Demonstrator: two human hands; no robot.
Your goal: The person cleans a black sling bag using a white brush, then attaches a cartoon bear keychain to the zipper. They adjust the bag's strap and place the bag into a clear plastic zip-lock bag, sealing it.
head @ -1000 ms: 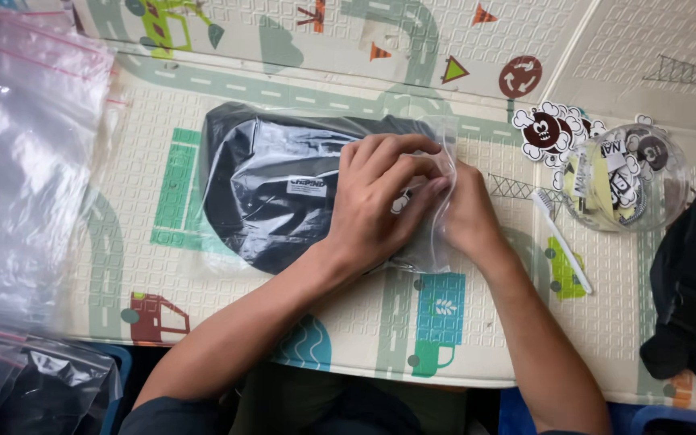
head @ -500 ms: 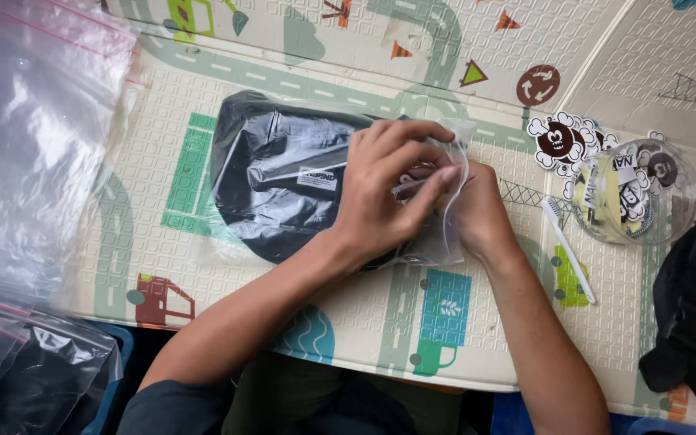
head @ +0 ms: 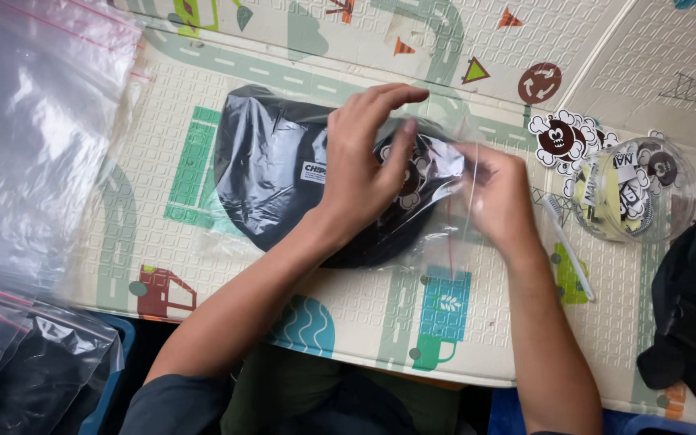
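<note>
Hands meet over a clear plastic bag (head: 445,234) holding a folded black garment (head: 275,173), lying mid-mat on the road-patterned play mat (head: 163,121). The left hand (head: 364,161) presses flat on the bag, fingers spread and slightly bent. At its three o'clock the right hand (head: 497,197) pinches the bag's open edge, fingers closed. Stickers (head: 561,141) and a clear tub (head: 630,193) sit further toward three o'clock.
</note>
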